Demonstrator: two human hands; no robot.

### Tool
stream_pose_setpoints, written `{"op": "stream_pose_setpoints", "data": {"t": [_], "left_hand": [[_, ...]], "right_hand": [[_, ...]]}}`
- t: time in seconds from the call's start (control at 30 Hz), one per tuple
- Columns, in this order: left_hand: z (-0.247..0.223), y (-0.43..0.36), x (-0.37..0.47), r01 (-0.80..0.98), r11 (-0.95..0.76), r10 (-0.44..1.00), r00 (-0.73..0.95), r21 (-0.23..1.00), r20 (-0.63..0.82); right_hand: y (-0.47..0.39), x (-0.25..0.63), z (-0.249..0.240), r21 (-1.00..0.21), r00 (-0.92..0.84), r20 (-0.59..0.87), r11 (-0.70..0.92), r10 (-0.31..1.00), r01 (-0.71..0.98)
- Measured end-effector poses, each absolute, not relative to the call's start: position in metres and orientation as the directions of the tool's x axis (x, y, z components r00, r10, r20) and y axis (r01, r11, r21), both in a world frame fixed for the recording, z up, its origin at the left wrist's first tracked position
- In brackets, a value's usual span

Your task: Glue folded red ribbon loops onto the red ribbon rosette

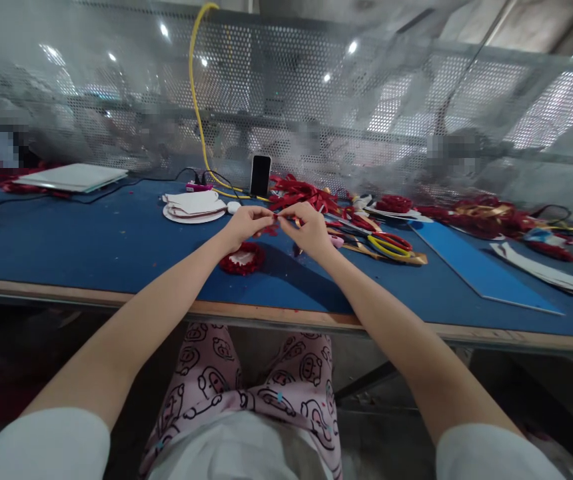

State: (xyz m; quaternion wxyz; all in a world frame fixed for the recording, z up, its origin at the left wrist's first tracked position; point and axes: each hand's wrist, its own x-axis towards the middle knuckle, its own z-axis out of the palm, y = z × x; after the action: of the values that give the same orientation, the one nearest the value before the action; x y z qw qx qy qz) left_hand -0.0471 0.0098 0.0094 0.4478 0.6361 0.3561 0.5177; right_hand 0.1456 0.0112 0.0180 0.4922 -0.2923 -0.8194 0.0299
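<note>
Above the blue tabletop, my left hand (244, 225) and my right hand (310, 233) meet fingertip to fingertip. Both are closed in a pinch on a small piece of red ribbon (275, 216), mostly covered by the fingers. Below my left hand lies a round red ruffled rosette (253, 265) with a white centre. Behind my hands spreads a heap of loose red ribbon (299, 193). Scissors with red and yellow handles (389, 248) rest to the right of my right hand, among gold ribbon strips (419, 259).
White card pieces (194, 205) are stacked left of my hands, with a phone (260, 175) upright behind. A blue board (476, 263) and more red ribbon (481, 213) lie right. A yellow cable (194, 87) hangs over the perforated metal screen (276, 80). The table's front edge (286, 312) crosses below my forearms.
</note>
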Motion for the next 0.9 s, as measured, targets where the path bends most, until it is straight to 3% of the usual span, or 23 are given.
{"op": "stream_pose_setpoints", "data": {"t": [0.17, 0.53, 0.67, 0.9], "left_hand": [[0.009, 0.008, -0.048, 0.037, -0.354, 0.912, 0.237, 0.935, 0.335], [0.006, 0.011, -0.049, 0.087, -0.371, 0.913, 0.216, 0.924, 0.347], [0.008, 0.01, -0.047, 0.032, -0.341, 0.924, 0.193, 0.939, 0.329], [0.011, 0.008, -0.047, 0.073, -0.312, 0.935, 0.199, 0.947, 0.292]], "right_hand": [[0.019, 0.151, 0.018, -0.162, -0.485, 0.765, 0.856, 0.424, 0.491], [0.024, 0.149, 0.009, -0.199, -0.45, 0.762, 0.83, 0.465, 0.521], [0.023, 0.148, 0.008, -0.22, -0.427, 0.766, 0.82, 0.481, 0.529], [0.021, 0.149, 0.01, -0.186, -0.43, 0.781, 0.826, 0.453, 0.531]]}}
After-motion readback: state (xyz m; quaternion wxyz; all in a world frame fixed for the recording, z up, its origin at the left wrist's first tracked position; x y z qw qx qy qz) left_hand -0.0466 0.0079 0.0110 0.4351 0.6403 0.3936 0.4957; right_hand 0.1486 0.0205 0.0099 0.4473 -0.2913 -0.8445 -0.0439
